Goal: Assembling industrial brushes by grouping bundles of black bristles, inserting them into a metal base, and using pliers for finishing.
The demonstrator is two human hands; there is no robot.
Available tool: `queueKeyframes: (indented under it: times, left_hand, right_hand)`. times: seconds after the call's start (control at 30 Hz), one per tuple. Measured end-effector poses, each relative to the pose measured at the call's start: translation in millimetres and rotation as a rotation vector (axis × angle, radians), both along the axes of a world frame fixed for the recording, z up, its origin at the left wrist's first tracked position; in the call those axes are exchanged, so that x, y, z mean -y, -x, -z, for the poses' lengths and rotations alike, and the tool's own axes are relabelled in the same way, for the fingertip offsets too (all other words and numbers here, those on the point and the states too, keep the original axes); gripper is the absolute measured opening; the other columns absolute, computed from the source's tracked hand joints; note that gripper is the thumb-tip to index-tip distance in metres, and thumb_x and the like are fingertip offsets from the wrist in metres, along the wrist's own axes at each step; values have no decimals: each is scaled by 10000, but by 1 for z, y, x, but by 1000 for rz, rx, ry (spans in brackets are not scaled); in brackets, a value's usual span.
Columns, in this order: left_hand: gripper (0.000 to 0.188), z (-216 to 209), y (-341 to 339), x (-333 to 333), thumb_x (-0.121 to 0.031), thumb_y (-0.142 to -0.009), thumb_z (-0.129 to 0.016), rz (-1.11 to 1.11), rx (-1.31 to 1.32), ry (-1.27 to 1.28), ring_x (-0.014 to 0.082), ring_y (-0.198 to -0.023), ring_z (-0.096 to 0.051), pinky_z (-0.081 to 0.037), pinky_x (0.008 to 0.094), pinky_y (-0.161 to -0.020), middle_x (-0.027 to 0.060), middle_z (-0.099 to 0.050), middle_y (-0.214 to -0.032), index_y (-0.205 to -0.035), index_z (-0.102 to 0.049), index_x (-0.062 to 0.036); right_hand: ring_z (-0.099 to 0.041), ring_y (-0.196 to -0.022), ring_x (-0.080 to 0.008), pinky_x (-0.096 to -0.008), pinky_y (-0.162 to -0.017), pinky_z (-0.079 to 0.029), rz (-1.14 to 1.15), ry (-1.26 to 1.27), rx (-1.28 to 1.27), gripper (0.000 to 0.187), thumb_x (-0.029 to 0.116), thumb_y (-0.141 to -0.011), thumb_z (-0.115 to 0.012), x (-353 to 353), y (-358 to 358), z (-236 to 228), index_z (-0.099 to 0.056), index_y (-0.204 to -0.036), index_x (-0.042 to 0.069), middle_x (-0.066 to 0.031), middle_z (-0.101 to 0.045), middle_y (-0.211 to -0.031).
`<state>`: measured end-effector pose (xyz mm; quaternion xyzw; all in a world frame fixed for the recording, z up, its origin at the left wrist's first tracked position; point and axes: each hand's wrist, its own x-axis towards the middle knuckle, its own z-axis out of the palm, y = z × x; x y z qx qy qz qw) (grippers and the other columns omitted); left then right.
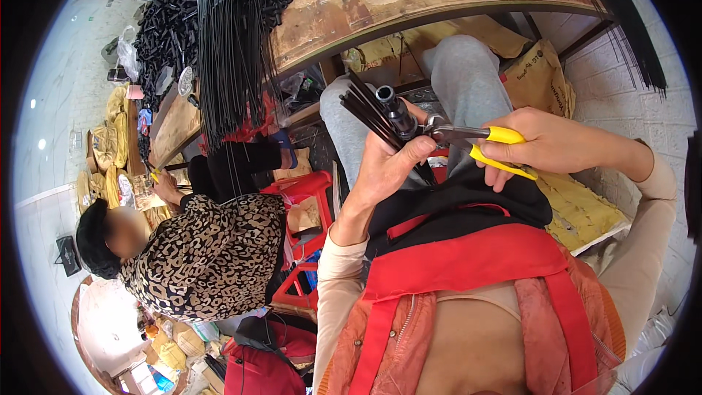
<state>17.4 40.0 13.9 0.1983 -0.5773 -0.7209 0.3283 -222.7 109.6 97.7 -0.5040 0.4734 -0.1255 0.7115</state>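
My left hand (389, 162) is closed around a black tubular plastic part (397, 111) with a round open end, held above my lap. Several thin black rods (363, 107) fan out from the same grip. In my right hand (540, 140) are yellow-handled pliers or cutters (504, 134), with the fingers wrapped round the handles. Their metal jaws point left and meet the side of the black part near my left thumb. Whether the jaws are closed on it is hard to make out.
Ahead is a worn wooden workbench (351, 11). Long black strands (234, 51) hang over its edge beside a heap of small black parts (172, 36). A person in a leopard-print top (212, 256) sits at left near red plastic stools (311, 194). Yellow sacks (581, 208) lie at right.
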Motion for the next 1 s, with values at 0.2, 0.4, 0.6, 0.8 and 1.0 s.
queueKeyframes:
  times: [0.2, 0.4, 0.6, 0.8, 1.0]
  left_hand:
    - [447, 6, 0, 6, -355, -881, -715, -9, -4, 2, 109, -577, -454, -364, 258, -509, 52, -504, -693, -1003, -465, -6]
    - [183, 0, 4, 13, -101, -887, -672, 44, -34, -71, 53, -656, -492, -385, 219, -577, -7, -530, -741, -992, -552, -12]
    - [429, 6, 6, 32, -33, -865, -611, -110, 29, -157, 72, -662, -490, -408, 234, -598, 0, -522, -775, -1270, -482, 22]
    - [478, 23, 28, 55, -246, -978, -586, -84, -64, -168, 99, -656, -463, -398, 251, -607, 12, -498, -761, -1331, -431, 37]
    - [385, 29, 38, 74, -202, -985, -569, -101, -36, -239, 92, -650, -442, -394, 253, -600, 6, -484, -758, -1270, -482, 42]
  right_hand:
    - [-691, -760, -186, -288, -677, -548, -34, 151, -114, 434, 366, -1018, -466, 9, -1, -8, -571, -972, -52, -112, -648, -791]
    - [-634, -615, -164, -334, -541, -484, -27, 86, -294, 411, 368, -1009, -492, 10, -3, -8, -553, -887, -19, -80, -639, -722]
    - [-649, -718, -284, -383, -618, -484, -3, 683, -332, 211, 222, -916, -638, 49, 21, 48, -583, -906, 19, -132, -652, -796]
    - [-623, -848, -357, -439, -716, -487, 350, 1277, -979, 191, 43, -768, -608, 192, 136, 75, -629, -957, 53, -143, -647, -904]
    - [-649, -837, -354, -453, -717, -508, 182, 1272, -1267, 182, 70, -769, -569, 259, 163, 92, -662, -924, 55, -150, -668, -868]
